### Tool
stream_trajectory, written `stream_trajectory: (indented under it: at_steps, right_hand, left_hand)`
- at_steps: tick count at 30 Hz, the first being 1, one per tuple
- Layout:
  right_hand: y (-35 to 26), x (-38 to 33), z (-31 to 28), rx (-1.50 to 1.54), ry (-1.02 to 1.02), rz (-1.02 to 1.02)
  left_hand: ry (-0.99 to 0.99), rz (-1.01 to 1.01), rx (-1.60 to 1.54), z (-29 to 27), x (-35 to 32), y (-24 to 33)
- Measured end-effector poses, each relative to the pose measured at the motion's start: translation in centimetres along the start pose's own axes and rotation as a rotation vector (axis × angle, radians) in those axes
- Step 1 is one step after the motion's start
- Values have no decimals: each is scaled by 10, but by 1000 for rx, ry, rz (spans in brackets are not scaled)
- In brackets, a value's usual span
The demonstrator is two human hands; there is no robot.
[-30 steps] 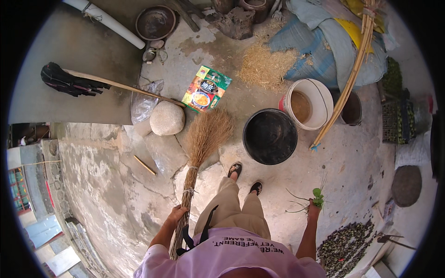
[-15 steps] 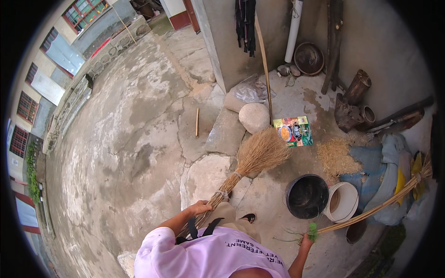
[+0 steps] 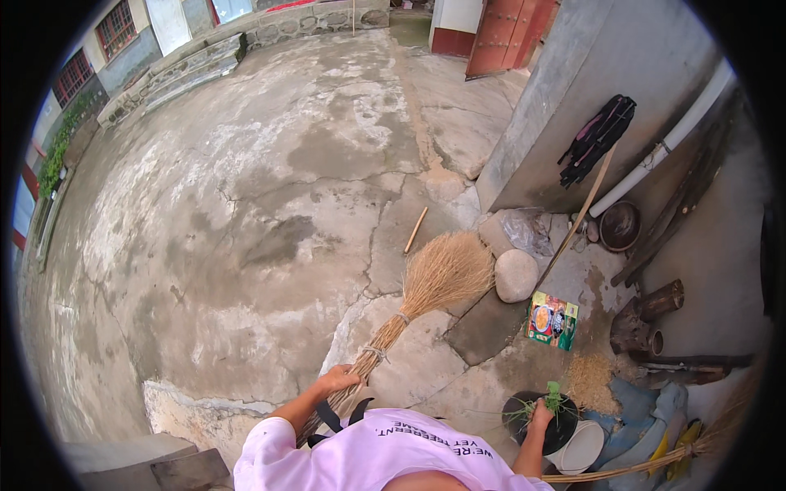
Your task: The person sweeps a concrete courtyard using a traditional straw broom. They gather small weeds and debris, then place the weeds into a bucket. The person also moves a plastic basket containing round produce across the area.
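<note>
The left hand, low in the frame and left of centre, has its fingers wrapped round the handle of a broom. The broom slants up and to the right, its bristles fanned out near the middle of the frame, just beside a round stone; whether they touch the ground I cannot tell.

The right hand, at lower right, is closed on a bunch of greens — leaves stick out above the fist, thin stems to its left. Hand and greens appear over a black bucket, with a white bucket beside it and a cane bundle along the bottom edge.

Above the buckets, right of centre, lie loose straw and a colourful packet. A short stick lies above the bristles. At upper right a mop leans, dark head up, near a white pipe — a brown bowl sits by the pipe's lower end.
</note>
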State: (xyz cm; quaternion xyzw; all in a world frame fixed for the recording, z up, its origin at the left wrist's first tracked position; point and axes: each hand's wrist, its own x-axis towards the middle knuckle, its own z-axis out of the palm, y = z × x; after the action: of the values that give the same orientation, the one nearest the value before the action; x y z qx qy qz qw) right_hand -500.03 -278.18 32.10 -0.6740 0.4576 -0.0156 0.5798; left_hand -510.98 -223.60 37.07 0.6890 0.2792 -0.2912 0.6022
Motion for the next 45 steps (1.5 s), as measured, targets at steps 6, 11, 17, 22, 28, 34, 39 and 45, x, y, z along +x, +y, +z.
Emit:
stream_trajectory:
  at_steps: [6,11,17,22,28,34,39,45]
  right_hand:
    - [-62,-49,162,-129,-144,-103]
    - [-80,-80,246,-210,-234,-328]
    - [-68,35,270,-422,-148,-454]
    - [-103,129,297,-548,33,-1328]
    - [-65,49,459,-662,-401,-38]
    - [-119,66,553,-684,-500,-604]
    - [-117,-85,642,-806,-615,-372]
    - [-46,-86,753,-943,-780,-948]
  left_hand:
    - [184,-35,-210,-99,10,-37]
    - [303,2,-420,-136,20,-72]
    - [457,-37,-574,-154,43,-75]
    - [479,26,-596,-171,70,-49]
    - [753,-251,-566,-202,4,-57]
    - [765,-103,-663,-235,37,-61]
    - [796,-162,-640,-249,33,-144]
    - [841,-67,-572,-338,25,-174]
